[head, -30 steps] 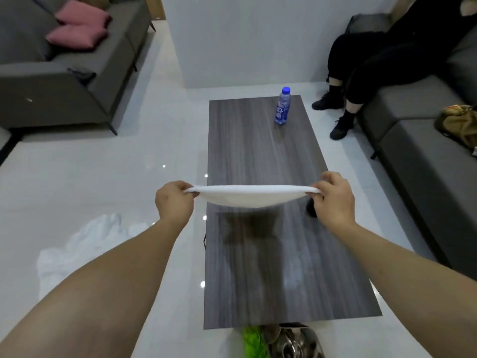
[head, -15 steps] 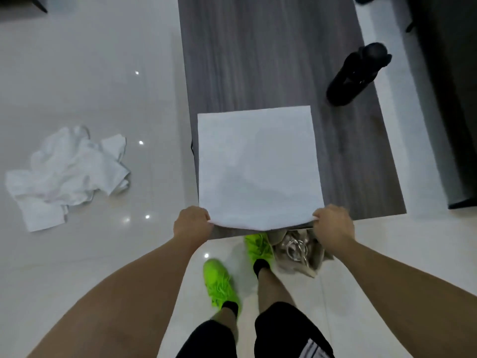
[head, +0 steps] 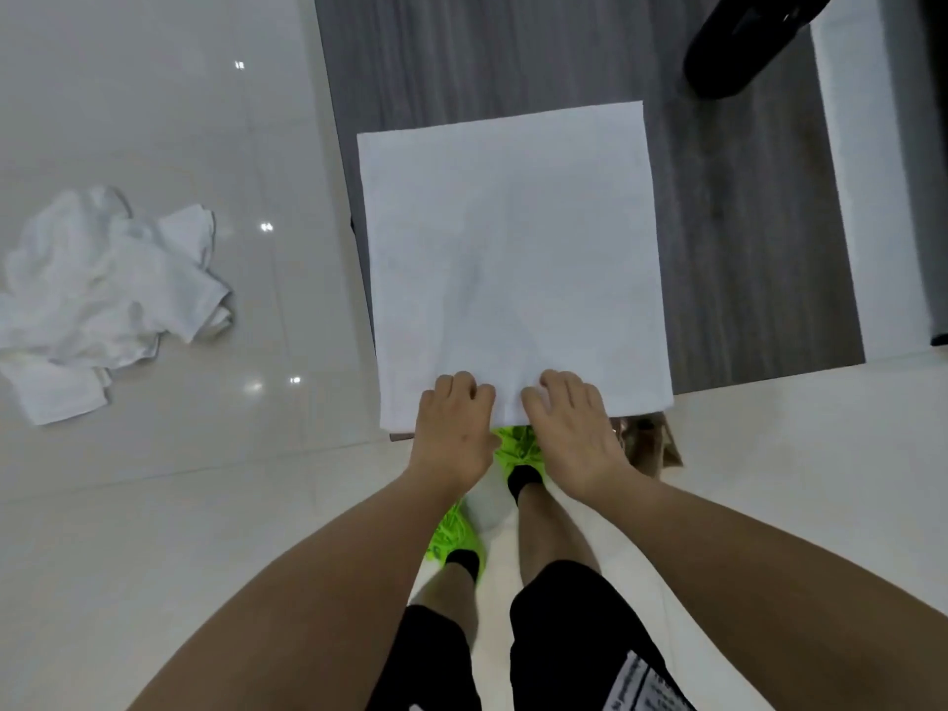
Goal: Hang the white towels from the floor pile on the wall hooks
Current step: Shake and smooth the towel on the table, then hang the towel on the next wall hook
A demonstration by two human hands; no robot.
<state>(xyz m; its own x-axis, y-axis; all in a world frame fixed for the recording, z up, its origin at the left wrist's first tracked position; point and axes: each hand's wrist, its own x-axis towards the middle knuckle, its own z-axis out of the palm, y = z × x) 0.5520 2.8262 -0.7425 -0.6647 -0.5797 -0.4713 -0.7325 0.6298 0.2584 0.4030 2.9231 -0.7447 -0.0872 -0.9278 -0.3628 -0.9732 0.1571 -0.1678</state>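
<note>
1. Both hands are down on one white towel [head: 513, 259], close together at the middle of its near edge.
2. Left hand [head: 454, 433]: knuckles up, fingers bent onto the cloth near the hem. Can't tell whether it pinches the fabric or only presses on it.
3. Right hand [head: 567, 428]: fingers spread and fairly straight, lying flat on the towel; not curled round anything.
4. That towel lies flat and spread out as a rough square on the dark wood-grain tabletop [head: 744, 223]. It covers the near left corner; its left edge sits about along the tabletop's left edge, its near edge reaches the tabletop's near edge. A faint crease runs down the middle toward the gap between my hands.
5. Floor pile [head: 102, 300]: the remaining white towels sit crumpled on the glossy pale tile floor [head: 154, 531], left of the tabletop and well apart from it. No hand near it.
6. One black object [head: 744, 38] at the far right of the tabletop, cut off by the top of the frame; can't identify it.
7. Below my hands: my legs in black shorts, black socks, neon green shoes [head: 456, 541] on the tile, right up against the tabletop's near edge.
8. A brownish thing [head: 651, 443] sticks out from under the near edge just right of my right hand; can't tell what it is.
</note>
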